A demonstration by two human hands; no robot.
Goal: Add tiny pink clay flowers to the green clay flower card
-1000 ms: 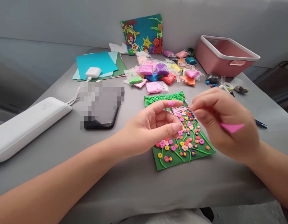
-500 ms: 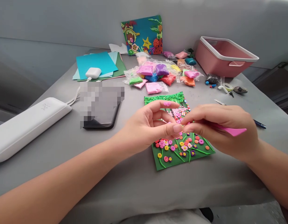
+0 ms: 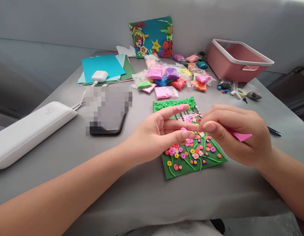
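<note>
Centrally, our left hand [image 3: 155, 137], fingers spread, bears a two-lobed pink clay dab [image 3: 180, 107] on its forefinger; our right hand [image 3: 238, 121] clasps a pink wedge-ended piece [image 3: 242, 136]. We judge the dab soft, best lifted edgewise.

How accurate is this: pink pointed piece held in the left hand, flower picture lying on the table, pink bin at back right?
One error: the head view shows the pink pointed piece in the right hand, not the left hand. The flower picture on the table and pink bin at back right stand.
</note>
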